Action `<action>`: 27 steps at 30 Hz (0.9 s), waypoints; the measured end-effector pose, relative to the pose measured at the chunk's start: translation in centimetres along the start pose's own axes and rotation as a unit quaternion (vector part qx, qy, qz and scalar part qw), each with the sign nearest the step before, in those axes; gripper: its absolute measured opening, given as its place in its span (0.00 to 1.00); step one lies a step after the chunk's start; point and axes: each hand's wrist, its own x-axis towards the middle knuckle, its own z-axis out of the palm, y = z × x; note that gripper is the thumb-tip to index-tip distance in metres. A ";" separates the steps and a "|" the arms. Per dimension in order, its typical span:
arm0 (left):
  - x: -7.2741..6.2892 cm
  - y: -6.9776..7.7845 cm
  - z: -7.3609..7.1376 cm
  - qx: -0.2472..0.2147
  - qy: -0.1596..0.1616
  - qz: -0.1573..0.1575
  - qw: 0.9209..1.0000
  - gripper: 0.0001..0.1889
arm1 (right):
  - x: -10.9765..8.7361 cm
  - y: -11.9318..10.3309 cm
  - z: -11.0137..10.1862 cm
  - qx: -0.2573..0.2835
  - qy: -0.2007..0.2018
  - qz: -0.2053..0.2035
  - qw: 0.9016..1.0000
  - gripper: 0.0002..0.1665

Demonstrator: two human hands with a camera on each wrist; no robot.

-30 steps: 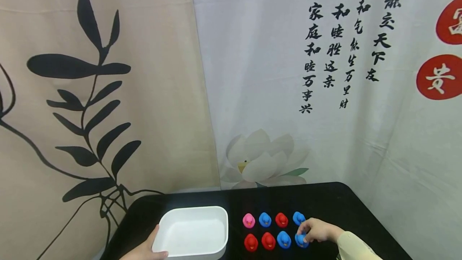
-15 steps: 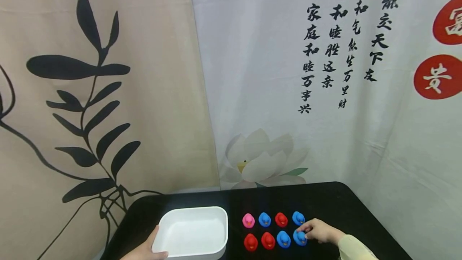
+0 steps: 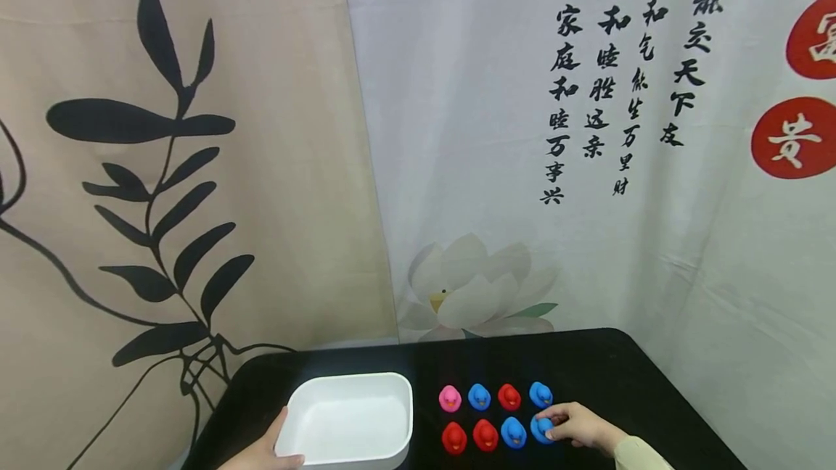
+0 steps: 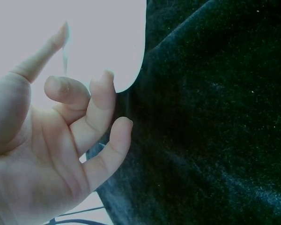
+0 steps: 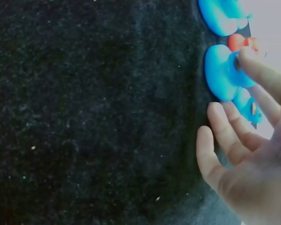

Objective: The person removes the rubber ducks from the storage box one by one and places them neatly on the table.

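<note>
A white tray (image 3: 349,415) stands left of centre on the black-covered table. My left hand (image 3: 264,452) holds its near left corner, thumb on the front side and fingers along the left. The left wrist view shows that hand (image 4: 61,136) with bent fingers against the tray (image 4: 112,42). On the right, several rubber ducks stand in two rows. My right hand (image 3: 578,426) pinches the blue duck (image 3: 541,429) at the right end of the near row by its head. In the right wrist view, the thumb lies on this duck (image 5: 218,72); the index finger is partly hidden.
The far row has a pink duck (image 3: 450,399), a blue duck (image 3: 480,397), a red duck (image 3: 509,397) and another blue duck (image 3: 541,394). Two red ducks (image 3: 453,439) and a blue duck (image 3: 514,433) complete the near row. A printed curtain (image 3: 457,129) hangs behind the table (image 3: 601,361).
The pinched blue duck has shifted slightly left and away from me, with my right hand. The thumb and index finger stay on it. My left hand and the tray have not moved.
</note>
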 end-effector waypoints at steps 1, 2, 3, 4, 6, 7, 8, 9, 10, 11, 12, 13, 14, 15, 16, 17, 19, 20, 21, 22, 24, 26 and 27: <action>0.0 0.1 0.1 0.004 0.005 -0.003 1.000 0.57 | -0.2 -0.4 0.2 0.011 0.011 0.000 1.000 0.21; 0.0 0.2 0.1 0.010 0.012 -0.004 1.000 0.57 | -0.3 -0.6 0.4 0.018 0.021 0.003 1.000 0.20; 0.1 0.3 0.2 0.017 0.016 -0.005 1.000 0.57 | -0.4 -0.7 0.5 0.020 0.025 0.013 0.999 0.20; 0.1 0.3 0.2 0.022 0.019 -0.006 1.000 0.57 | -0.4 -0.8 0.6 0.019 0.029 0.017 0.999 0.19; 0.3 0.2 0.1 0.030 0.020 -0.006 0.999 0.57 | -0.3 -0.8 0.9 0.018 0.034 0.024 0.999 0.18; 0.4 0.1 0.0 0.035 0.018 -0.004 0.999 0.57 | -0.3 -0.8 1.0 0.019 0.034 0.027 0.999 0.18; 0.5 0.0 -0.2 0.039 0.015 0.001 0.999 0.58 | -0.2 -0.6 1.1 0.019 0.034 0.030 0.999 0.18; 0.7 -0.1 -0.3 0.040 0.010 0.007 0.999 0.58 | -0.2 -0.5 1.2 0.021 0.033 0.030 0.999 0.18; 0.9 -0.4 -0.5 0.049 0.003 0.014 0.999 0.58 | -0.2 -0.4 1.2 0.022 0.031 0.030 0.999 0.19; 1.1 -0.7 -0.8 0.059 -0.002 0.020 0.998 0.57 | -0.1 -0.3 1.2 0.025 0.027 0.029 0.999 0.19; 1.5 -1.2 -0.9 0.063 -0.004 0.025 0.998 0.58 | -0.1 -0.3 1.2 0.026 0.023 0.028 0.999 0.19; 1.8 -1.6 -1.1 0.069 -0.004 0.028 0.997 0.58 | -0.1 -0.3 1.1 0.024 0.013 0.026 0.999 0.20; 2.1 -2.2 -1.4 0.068 -0.005 0.030 0.997 0.59 | 0.0 -0.3 1.0 0.021 0.002 0.024 1.000 0.21; 2.5 -2.8 -1.5 0.069 -0.003 0.029 0.997 0.59 | 0.0 -0.3 0.9 0.020 0.000 0.021 1.000 0.21; 2.8 -3.3 -1.7 0.069 0.000 0.027 0.997 0.60 | 0.1 -0.4 0.9 0.019 -0.003 0.019 1.000 0.21; 3.1 -3.8 -1.8 0.060 0.002 0.027 0.998 0.60 | 0.1 -0.5 0.8 0.018 -0.003 0.016 1.000 0.22; 3.6 -4.6 -2.0 0.053 -0.002 0.028 0.998 0.61 | 0.3 -0.4 0.7 0.018 -0.004 0.012 1.000 0.21; 3.8 -4.8 -2.1 0.052 -0.002 0.033 0.998 0.61 | 0.4 -0.3 0.7 0.021 0.002 0.010 1.000 0.21; 4.0 -5.0 -2.1 0.054 -0.002 0.040 0.998 0.61 | 0.4 -0.2 0.7 0.021 -0.001 0.011 1.000 0.21; 4.1 -5.1 -2.2 0.055 -0.007 0.042 0.998 0.60 | 0.5 0.0 0.6 0.019 -0.008 0.011 1.000 0.21; 4.1 -5.0 -2.2 0.064 -0.015 0.044 0.997 0.60 | 0.5 0.3 0.5 0.020 -0.018 0.004 1.000 0.21; 3.9 -4.5 -2.0 0.064 -0.014 0.048 0.997 0.60 | 0.6 0.8 0.3 0.018 -0.034 0.002 0.999 0.21; 3.7 -4.2 -2.0 0.059 -0.021 0.048 0.997 0.60 | 0.8 1.1 0.1 0.015 -0.047 -0.001 0.999 0.21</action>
